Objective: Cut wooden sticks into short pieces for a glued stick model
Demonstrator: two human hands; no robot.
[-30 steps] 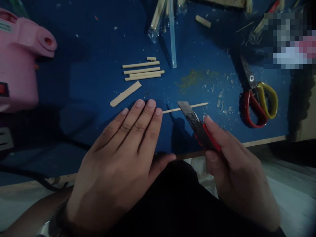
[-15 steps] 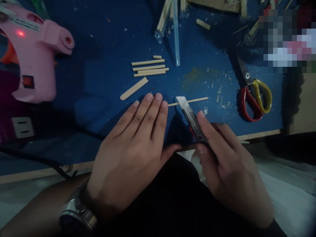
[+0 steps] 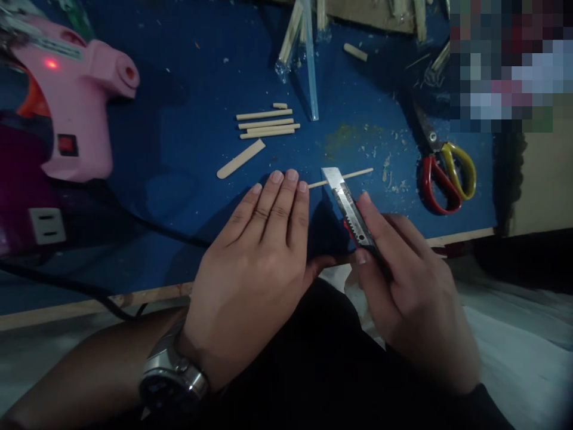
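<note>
Rolled flatter, silver-bladed cutter (image 3: 348,209) in our clenched right hand (image 3: 414,280) crosses thin pale-wood stick (image 3: 359,173) under flat left hand (image 3: 250,269); cutting likely needs pressure.

Thin stick (image 3: 360,173) on table (image 3: 188,167), left part running under left hand (image 3: 264,251). Cutter (image 3: 351,215) in right hand (image 3: 416,280), blade across stick, right of left fingertips. Flat stick (image 3: 240,159) beyond left hand; four-stick row (image 3: 268,123) behind that, stub (image 3: 280,106) behind row. Glue gun (image 3: 85,113) far left, socket (image 3: 47,225) in front. Scissors (image 3: 433,137) right of thin stick. Wrapped bundle (image 3: 290,36) at back, long rod (image 3: 312,71) just right of it.
</note>
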